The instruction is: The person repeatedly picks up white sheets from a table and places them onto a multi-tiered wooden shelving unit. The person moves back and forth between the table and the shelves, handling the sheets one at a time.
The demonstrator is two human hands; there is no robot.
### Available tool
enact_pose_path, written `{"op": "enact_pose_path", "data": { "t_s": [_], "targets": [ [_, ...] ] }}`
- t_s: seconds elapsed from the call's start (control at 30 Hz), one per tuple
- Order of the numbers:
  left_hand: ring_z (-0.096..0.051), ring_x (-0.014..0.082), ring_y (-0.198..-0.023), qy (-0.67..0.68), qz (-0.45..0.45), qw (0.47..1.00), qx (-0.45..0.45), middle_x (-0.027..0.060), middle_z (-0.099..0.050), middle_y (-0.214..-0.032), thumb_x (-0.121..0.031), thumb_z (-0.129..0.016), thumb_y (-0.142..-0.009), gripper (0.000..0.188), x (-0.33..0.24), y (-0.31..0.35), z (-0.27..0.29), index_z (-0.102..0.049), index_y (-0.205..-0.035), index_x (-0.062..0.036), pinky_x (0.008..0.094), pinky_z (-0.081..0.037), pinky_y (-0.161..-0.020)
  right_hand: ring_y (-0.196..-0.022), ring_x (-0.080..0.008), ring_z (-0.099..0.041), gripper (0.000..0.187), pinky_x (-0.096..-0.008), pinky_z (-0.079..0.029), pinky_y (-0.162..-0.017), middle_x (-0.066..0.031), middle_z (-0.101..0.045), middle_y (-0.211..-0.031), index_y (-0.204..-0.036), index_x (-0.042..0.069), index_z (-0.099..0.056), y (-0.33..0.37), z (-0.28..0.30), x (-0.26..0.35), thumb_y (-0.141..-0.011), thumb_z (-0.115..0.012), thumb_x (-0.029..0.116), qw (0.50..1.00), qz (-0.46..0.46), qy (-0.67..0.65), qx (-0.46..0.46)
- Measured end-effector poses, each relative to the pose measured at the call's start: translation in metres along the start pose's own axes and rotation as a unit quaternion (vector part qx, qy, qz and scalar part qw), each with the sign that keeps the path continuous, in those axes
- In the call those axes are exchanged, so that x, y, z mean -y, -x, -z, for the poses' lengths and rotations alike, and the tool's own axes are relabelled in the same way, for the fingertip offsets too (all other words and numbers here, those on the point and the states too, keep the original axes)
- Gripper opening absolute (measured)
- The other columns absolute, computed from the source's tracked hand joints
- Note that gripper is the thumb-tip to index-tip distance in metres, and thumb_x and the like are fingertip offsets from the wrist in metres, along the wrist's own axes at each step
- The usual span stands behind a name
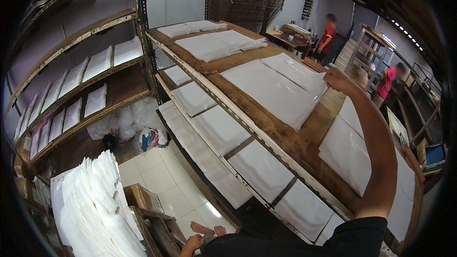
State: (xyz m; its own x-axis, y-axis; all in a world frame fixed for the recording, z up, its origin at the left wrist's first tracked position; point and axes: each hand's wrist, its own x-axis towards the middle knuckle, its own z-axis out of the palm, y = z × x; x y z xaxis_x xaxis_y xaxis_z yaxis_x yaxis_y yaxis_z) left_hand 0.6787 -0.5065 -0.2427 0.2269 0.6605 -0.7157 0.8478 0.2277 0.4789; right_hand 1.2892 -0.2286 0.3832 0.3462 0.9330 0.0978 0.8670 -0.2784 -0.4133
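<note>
My right arm reaches across the upper shelf board [209,70]. At its end my right hand [337,80] is closed, the fingertips pinching the far right corner of a glossy white sheet [276,88] that lies in a flat stack. Faint light marks show on the sheet's surface. Low in the view, beside my body, is my left hand [194,243], its fingers curled and partly hidden; whether it holds anything does not show. Another group of white sheets [345,145] lies under my right forearm, and more white stacks [204,46] sit farther back on the board.
Lower tiers hold more white stacks [262,169]. A tall loose pile of white sheets [93,204] stands at lower left by a cardboard box [143,197]. Shelves [119,77] line the left. Two people [327,38] are in the background, near a work table [290,38] and racks.
</note>
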Motion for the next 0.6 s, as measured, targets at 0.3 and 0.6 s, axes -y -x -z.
{"op": "enact_pose_path", "data": {
  "t_s": [0.3, 0.6],
  "targets": [
    [-0.062, 0.0402, -0.108, 0.009, -0.026, 0.999, -0.027, 0.0239, -0.067, -0.110, -0.044, -0.056, -0.087, 0.049, 0.002, -0.016, -0.024, -0.066, -0.115, -0.0049, 0.0460, -0.049, -0.093, -0.055, -0.0145, -0.051, 0.022, -0.0332, -0.042, -0.048, -0.0067, -0.057, -0.070, -0.086, 0.002, -0.055, -0.018, -0.003, -0.036, -0.088, -0.057, 0.024, 0.993, 0.086, 0.060, -0.047],
    [-0.067, 0.0399, -0.091, 0.010, -0.075, 0.991, -0.113, 0.0208, -0.070, -0.093, -0.041, -0.059, -0.087, 0.043, -0.028, 0.004, 0.002, -0.066, -0.107, -0.0034, 0.0474, -0.053, -0.083, -0.065, -0.0324, -0.062, 0.028, -0.0430, -0.046, -0.063, -0.0181, -0.062, -0.073, -0.092, 0.000, -0.057, 0.009, 0.010, 0.105, -0.093, -0.059, 0.027, 0.937, 0.303, 0.084, -0.151]
  ]
}}
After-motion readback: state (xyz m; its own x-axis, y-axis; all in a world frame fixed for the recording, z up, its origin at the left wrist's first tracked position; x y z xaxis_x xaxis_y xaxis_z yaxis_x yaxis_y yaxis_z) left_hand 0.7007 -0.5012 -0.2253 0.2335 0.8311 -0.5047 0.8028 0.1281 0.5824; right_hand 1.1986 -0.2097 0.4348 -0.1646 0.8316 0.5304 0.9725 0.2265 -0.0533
